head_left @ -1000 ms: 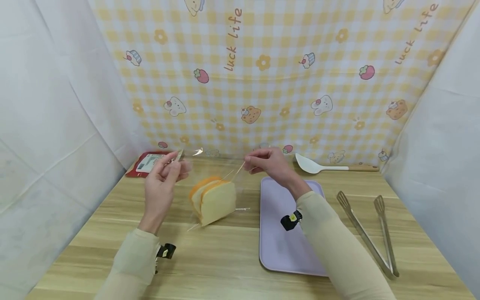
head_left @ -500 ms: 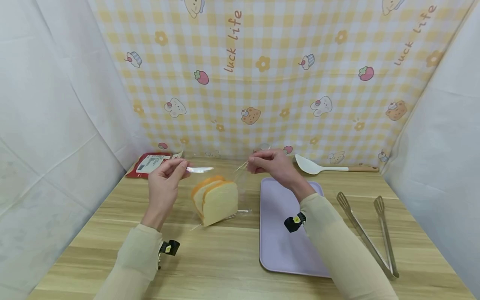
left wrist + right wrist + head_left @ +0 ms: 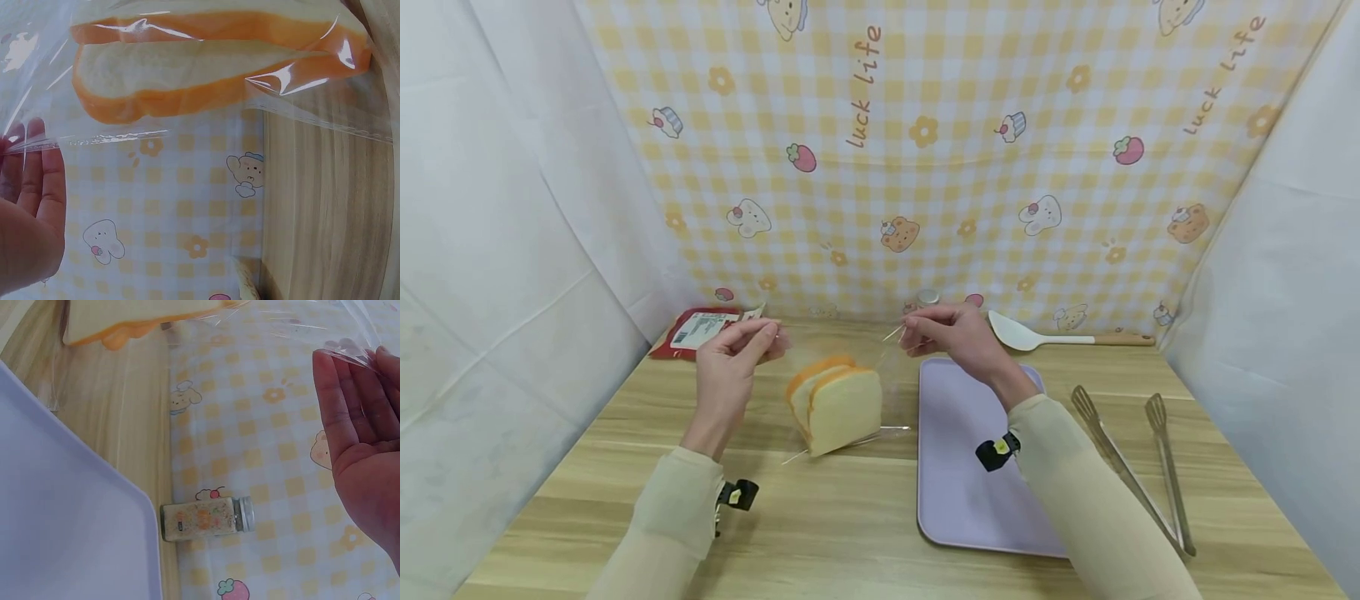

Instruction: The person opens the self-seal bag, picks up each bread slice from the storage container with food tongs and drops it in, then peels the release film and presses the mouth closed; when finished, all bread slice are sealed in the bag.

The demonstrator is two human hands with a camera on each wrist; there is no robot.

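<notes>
Slices of bread (image 3: 846, 408) with orange-brown crusts stand inside a clear plastic bag (image 3: 119, 136) left of the tray. My left hand (image 3: 730, 371) pinches the upper left edge of the bag between thumb and fingers. Opposite it, my right hand (image 3: 958, 340) pinches the upper right edge, and the film stretches between the two hands above the bread. In the right wrist view, the thumb lies against the fingertips with film between them. The bag's lower seam sticks out at both sides of the bread.
A lilac tray (image 3: 951, 500) lies under my right forearm. To its right are open metal tongs (image 3: 1159, 417). A white spatula (image 3: 1017, 332) with a wooden handle and a seasoning jar (image 3: 203, 519) are at the back. A red packet (image 3: 700, 329) lies back left.
My left hand has moved slightly right and down along the bag's edge. My right hand has shifted a little to the right, and the bagged bread has drifted slightly right and down.
</notes>
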